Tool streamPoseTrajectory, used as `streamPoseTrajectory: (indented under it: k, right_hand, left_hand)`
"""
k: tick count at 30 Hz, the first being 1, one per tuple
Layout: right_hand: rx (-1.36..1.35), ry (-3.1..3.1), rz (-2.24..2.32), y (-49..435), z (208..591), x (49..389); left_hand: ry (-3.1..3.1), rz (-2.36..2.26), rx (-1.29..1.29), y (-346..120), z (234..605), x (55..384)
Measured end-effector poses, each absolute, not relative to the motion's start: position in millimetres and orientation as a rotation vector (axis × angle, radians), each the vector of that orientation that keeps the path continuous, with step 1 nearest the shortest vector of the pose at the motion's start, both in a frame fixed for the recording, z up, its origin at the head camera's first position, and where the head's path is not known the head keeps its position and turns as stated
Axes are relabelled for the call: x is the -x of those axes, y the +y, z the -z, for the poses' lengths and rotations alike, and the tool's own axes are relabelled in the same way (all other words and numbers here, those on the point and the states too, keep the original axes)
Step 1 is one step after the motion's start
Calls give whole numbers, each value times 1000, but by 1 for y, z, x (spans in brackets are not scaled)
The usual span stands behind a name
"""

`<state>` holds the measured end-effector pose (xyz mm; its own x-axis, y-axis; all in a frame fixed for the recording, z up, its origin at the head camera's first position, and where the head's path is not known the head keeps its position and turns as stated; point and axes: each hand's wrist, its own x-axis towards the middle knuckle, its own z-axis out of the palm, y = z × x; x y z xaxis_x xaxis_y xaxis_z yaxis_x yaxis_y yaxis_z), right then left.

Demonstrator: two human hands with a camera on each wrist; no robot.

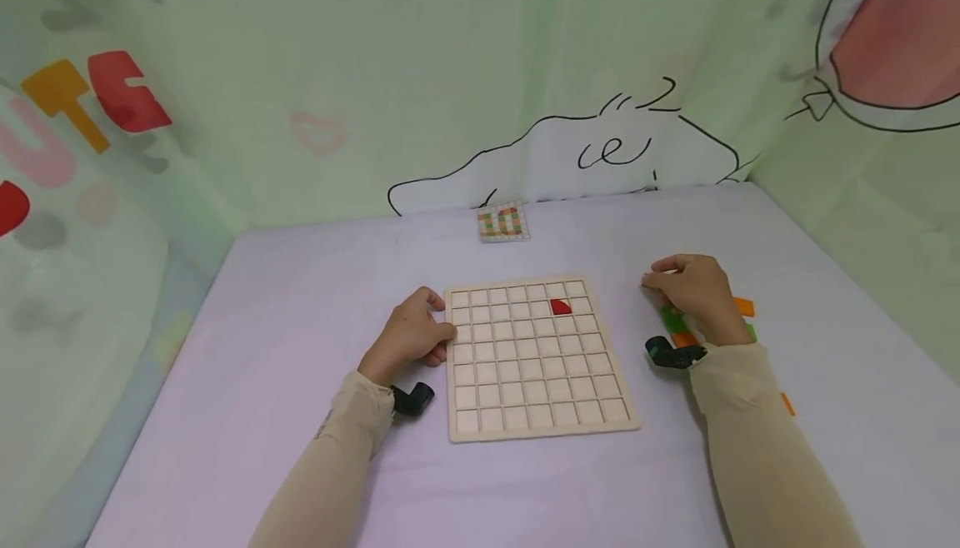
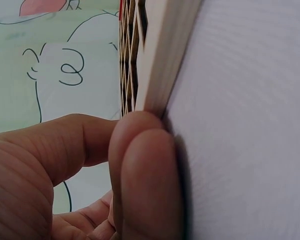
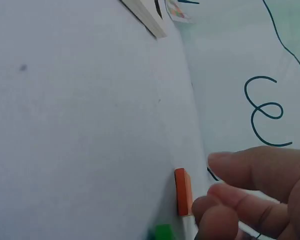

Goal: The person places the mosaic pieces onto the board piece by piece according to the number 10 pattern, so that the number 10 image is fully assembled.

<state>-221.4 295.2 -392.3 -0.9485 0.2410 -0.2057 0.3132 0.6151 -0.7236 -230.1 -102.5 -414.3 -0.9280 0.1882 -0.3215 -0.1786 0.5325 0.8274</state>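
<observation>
1. Pieces: locate the orange piece point(image 3: 184, 192) just beside the fingertips of the right hand point(image 1: 697, 294), left of them in the right wrist view. Its long axis runs nearly up and down there, across the line of the thumb. Contact: cannot tell.
2. Nearer hand: right. The left hand point(image 1: 408, 331) is across the board point(image 1: 525, 356) from the pieces.
3. Right grip: narrow gap between thumb and fingers; nothing visible in it.
4. Left grip: fingers curled on the board's left edge, holding it.
5. Head view only: 1 red piece point(image 1: 560, 306) in a cell near the board's far right corner.
6. Right wrist view only: the fingertip gap, with a green piece point(image 3: 164, 232) near the orange piece. In the head view, the right hand partly covers the pieces.
7. Left wrist view only: the board's side face, up close.
</observation>
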Motion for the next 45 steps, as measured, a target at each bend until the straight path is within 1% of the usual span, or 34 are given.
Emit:
streamPoseTrajectory:
  k: [9, 15, 23, 31, 38, 45]
  right_hand:
    - [-424, 2748, 1120, 302, 397, 231]
    - [-465, 2746, 1098, 300, 397, 232]
    - [-412, 2786, 1201, 294, 398, 233]
    - [-299, 2448, 1662, 269, 393, 242]
    - [-197, 2327, 1777, 239, 393, 243]
    - [-116, 2262, 1812, 226, 396, 241]
  left_hand:
    - [2389, -1377, -24, -105, 417, 232]
    - [2378, -1398, -34, -105, 420, 233]
    - [2382, -1398, -46, -104, 417, 230]
    - [2375, -1401, -40, -105, 414, 230]
    - [2387, -1386, -32, -105, 412, 231]
    - [2373, -1394, -29, -105, 415, 232]
